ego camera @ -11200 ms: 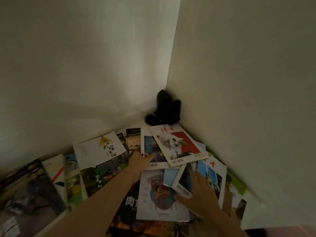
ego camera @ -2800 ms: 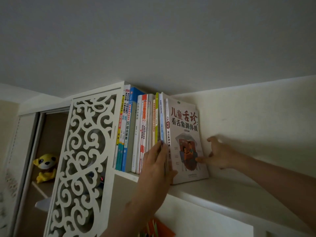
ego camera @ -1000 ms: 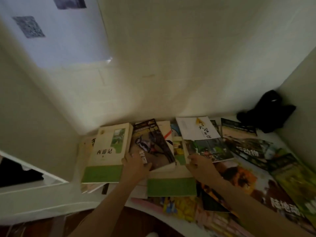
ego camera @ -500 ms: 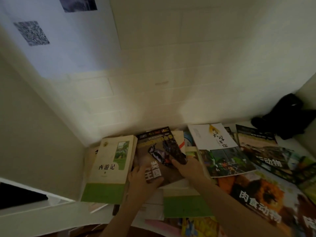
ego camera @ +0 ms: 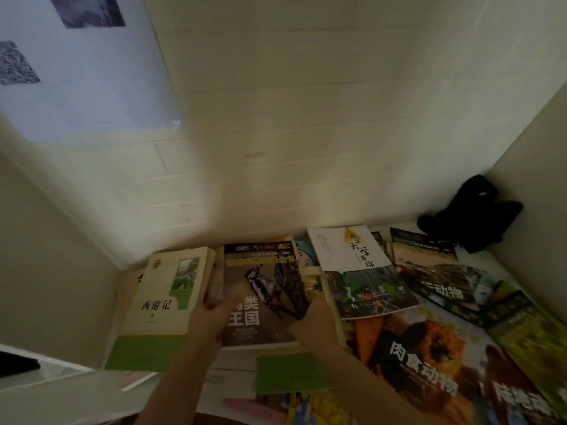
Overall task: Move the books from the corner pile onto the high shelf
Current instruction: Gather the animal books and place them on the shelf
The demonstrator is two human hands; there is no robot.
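Observation:
A pile of books covers the surface in the corner. A dark brown book with a woodpecker on its cover (ego camera: 260,280) lies in the middle of it. My left hand (ego camera: 211,317) grips its left edge, thumb on the cover. My right hand (ego camera: 316,320) holds its right edge near the lower corner. Left of it lies a cream and green book (ego camera: 159,305). To the right lie a white book with black brush lettering (ego camera: 346,246) and large animal picture books (ego camera: 429,357). The high shelf is out of view.
A brick-patterned white wall (ego camera: 276,148) rises right behind the books, with a side wall (ego camera: 46,256) on the left and another on the right. A black soft object (ego camera: 472,213) sits in the far right corner. A poster (ego camera: 76,65) hangs upper left.
My right hand has moved left from the picture books to the woodpecker book's right edge. My left hand has stayed at its left edge. The book now sits between both hands.

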